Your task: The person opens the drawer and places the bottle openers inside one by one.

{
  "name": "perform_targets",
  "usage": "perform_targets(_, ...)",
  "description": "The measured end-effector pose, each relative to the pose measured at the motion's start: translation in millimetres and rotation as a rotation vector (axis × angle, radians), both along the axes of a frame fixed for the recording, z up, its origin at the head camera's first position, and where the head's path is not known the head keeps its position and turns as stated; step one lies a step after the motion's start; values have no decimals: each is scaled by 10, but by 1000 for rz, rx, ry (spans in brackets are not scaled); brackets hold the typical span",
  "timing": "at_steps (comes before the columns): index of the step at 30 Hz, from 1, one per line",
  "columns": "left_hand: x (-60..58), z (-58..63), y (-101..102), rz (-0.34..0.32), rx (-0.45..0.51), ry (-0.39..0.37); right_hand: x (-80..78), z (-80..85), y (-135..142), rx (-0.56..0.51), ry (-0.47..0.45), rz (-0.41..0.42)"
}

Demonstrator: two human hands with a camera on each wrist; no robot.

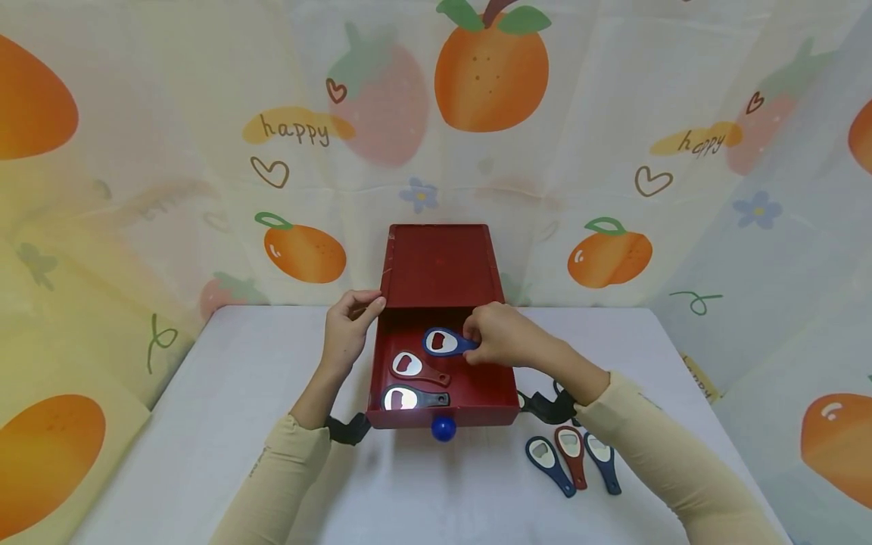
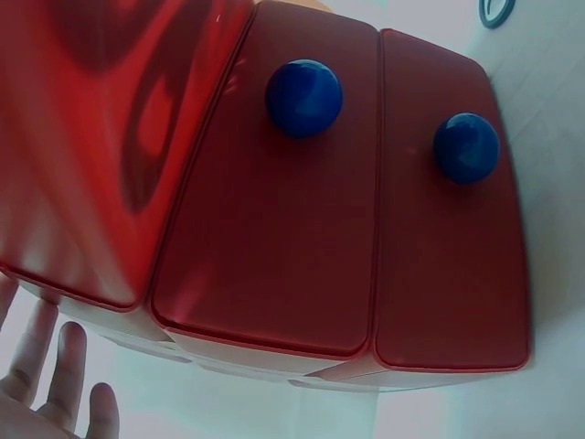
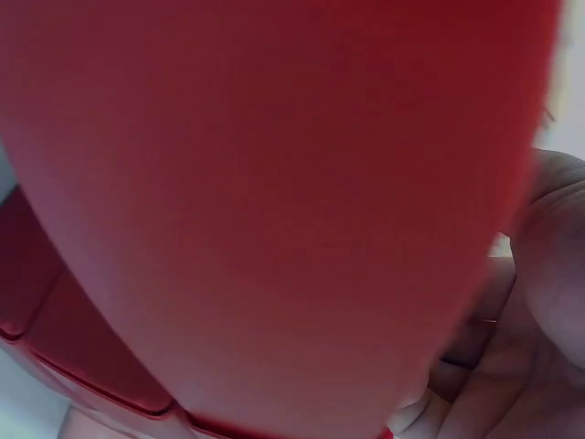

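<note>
A red cabinet stands with its top drawer pulled out. My right hand reaches over the drawer's right wall and pinches the handle of a blue bottle opener, whose head points left within the drawer. Below it in the drawer lie a red bottle opener and a dark blue bottle opener. My left hand rests its fingertips at the cabinet's left front edge. In the left wrist view its fingers stretch along the cabinet's side. The right wrist view is mostly filled by the drawer's red wall.
To the right on the white table lie a blue opener, a red opener and another blue opener. A blue knob sticks out of the drawer front. Two shut drawers sit below. A fruit-print cloth hangs behind.
</note>
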State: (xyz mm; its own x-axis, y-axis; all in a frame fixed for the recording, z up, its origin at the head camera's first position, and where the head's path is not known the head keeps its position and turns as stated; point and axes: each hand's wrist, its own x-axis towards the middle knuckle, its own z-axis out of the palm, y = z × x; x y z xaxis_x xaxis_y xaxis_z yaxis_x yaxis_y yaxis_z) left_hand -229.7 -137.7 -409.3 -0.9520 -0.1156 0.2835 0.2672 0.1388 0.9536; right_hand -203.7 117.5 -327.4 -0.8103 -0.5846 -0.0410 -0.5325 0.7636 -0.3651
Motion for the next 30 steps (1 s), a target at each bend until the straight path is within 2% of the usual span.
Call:
perform_targets(4,32,48,8,-12,-7,-18,-25,-74,-34,61,42,21)
perform_targets(8,119,171,38,-18,-4,-18,-44,-147,-59,128,87,32)
perform_targets(13,133,196,39,-13,8,-18,-43,-194,-77,166,143,42)
perform_targets(18,146,208,41,-20,19,3,-12,-181,-58,113,146,35)
perform_targets(25,179,241,62,-14,-3,15,46,-51,63,-35,68,-15)
perform_targets(30,205,275,62,-10,-17,15,85,9,162,-96,37,-23)
